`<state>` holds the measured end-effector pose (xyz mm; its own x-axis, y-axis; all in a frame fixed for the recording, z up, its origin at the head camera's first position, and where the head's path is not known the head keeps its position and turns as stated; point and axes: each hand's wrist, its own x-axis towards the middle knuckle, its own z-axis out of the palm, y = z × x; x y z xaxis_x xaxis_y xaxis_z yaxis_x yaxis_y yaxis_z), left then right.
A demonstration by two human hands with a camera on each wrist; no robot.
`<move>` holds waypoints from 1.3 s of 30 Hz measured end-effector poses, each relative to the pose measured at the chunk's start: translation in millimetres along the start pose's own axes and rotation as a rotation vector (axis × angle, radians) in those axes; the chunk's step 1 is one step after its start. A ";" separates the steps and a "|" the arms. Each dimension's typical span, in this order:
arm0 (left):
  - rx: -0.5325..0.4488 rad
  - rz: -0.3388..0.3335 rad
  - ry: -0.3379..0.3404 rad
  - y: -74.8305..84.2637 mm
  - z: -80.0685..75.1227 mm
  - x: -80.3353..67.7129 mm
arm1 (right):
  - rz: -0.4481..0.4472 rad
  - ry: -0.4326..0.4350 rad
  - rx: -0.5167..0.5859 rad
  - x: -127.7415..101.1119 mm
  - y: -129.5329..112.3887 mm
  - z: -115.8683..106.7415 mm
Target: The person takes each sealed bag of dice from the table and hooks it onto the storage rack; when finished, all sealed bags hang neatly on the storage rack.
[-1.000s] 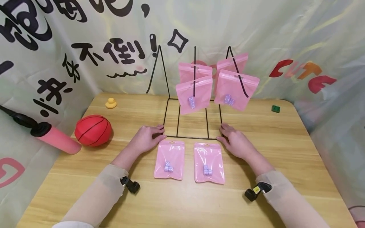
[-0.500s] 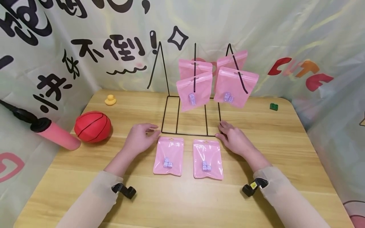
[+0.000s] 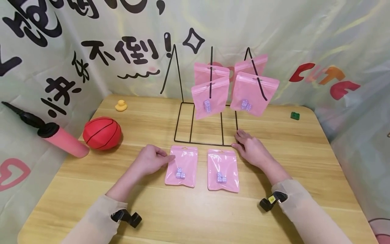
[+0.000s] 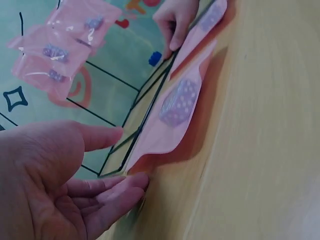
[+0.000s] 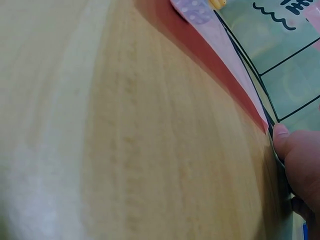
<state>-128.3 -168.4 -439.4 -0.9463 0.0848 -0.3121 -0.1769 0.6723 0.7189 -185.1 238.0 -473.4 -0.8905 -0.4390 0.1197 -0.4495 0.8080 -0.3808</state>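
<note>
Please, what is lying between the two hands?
In the head view: a pink plastic bag with lavender dice, and beside it a second such bag.

A pale wood-grain tabletop [image 3: 195, 217] with rounded far corners carries everything. The base of a black wire rack [image 3: 222, 128] rests on it toward the back. Just in front, a left zip bag [image 3: 181, 166] and a right zip bag [image 3: 223, 170], both pink with lilac dice inside, lie flat, apart. A red toy basketball [image 3: 102, 133] sits at left, a yellow rubber duck [image 3: 121, 105] behind it, a green toy brick [image 3: 295, 116] far right.
</note>
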 end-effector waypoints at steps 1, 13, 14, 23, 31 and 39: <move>-0.022 -0.016 -0.004 0.5 1.3 -0.2 | -0.002 0.005 0.000 0.0 0.1 0.1; -0.324 -0.079 -0.062 -8.4 16.3 9.9 | -0.013 0.030 -0.002 -1.5 2.1 2.4; -0.327 -0.067 -0.066 -9.0 17.0 10.2 | -0.011 0.030 0.000 -1.7 2.4 2.5; -0.316 0.107 -0.040 1.3 9.9 3.8 | -0.005 0.034 0.008 -3.0 2.3 3.5; -0.300 0.282 0.062 19.6 -5.3 -5.9 | 0.007 0.020 0.002 -2.3 1.8 3.1; -0.282 0.463 0.268 27.2 -25.5 -6.8 | -0.001 0.034 -0.002 -4.2 0.2 3.1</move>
<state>-133.6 -169.4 -401.9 -0.9708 0.1093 0.2134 0.2393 0.3856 0.8911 -181.3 238.8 -476.9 -0.8918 -0.4265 0.1512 -0.4508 0.8082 -0.3790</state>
